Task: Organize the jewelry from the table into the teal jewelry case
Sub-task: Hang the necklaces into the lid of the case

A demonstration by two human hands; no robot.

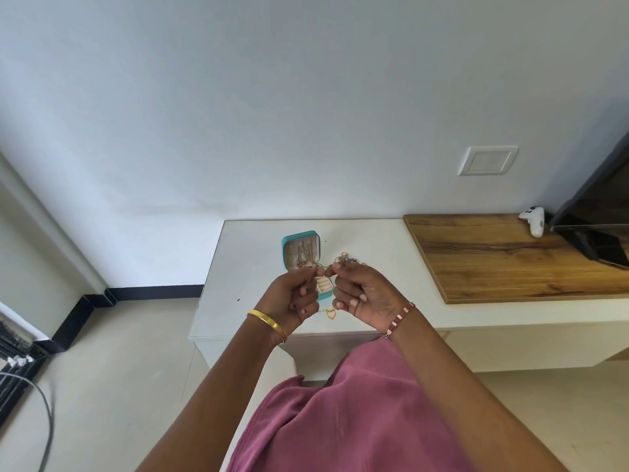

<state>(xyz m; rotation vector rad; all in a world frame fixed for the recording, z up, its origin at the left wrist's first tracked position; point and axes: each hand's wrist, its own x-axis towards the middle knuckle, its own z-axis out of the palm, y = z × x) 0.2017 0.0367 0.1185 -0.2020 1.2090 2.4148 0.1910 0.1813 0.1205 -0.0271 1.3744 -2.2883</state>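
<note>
Between the two raised hands a very thin chain [323,267] is stretched, each end pinched between thumb and fingertip; the left hand [297,296] and the right hand [359,296] both have their fingers curled, so each grip is closed on the chain. I think it is held tight like this to keep it free of knots, or to work its clasp, before it goes into the case. A small gold heart pendant [331,314] shows below the hands, probably hanging from this chain, though I cannot tell for sure. Just behind the hands the teal jewelry case [299,248] stands open on the white bench [245,267], its lid upright with a beige soft lining where some pieces already hang, and padded ring rolls in the base. Beside it on the right lies a little heap of jewelry [345,258], metal and shiny. Farther right is a wooden board [493,257] with a white game controller [534,219].
</note>
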